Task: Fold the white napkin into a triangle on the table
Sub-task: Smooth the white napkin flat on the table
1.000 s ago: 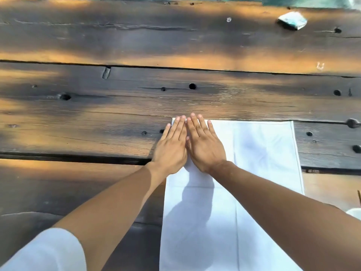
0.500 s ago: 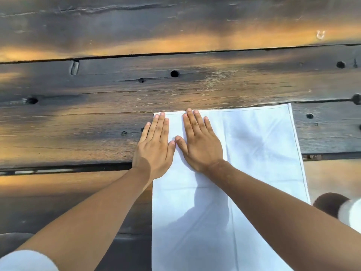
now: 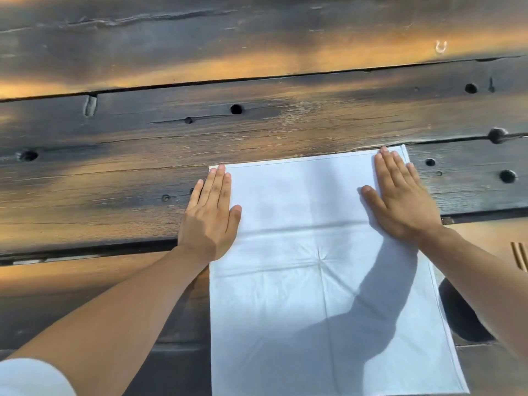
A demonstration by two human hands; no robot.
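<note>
In the head view the white napkin (image 3: pixel 320 270) lies flat at five o'clock on the table (image 3: pixel 143 155), left hand (image 3: pixel 210 215) and right hand (image 3: pixel 400 198) palm-down at its far corners, fingers together and extended, pinching nothing; press evenly outward so no creases remain before the diagonal fold.

Weathered plank desk (image 3: pixel 257 132) lit by warm, low light

The desk is made of wide, dark wooden boards running left to right, with dark gaps between them. Round holes (image 3: pixel 236 109) dot the middle board, and an oblong gouge (image 3: pixel 90 105) sits towards its left end. A small pale horseshoe-shaped mark (image 3: pixel 441 47) shows on the far board. Orange light streaks across the grain. At the right edge lie thin light wooden sticks (image 3: pixel 520 260), only partly in view, and below them a dark round shape (image 3: pixel 460 312) that cannot be identified.
</note>
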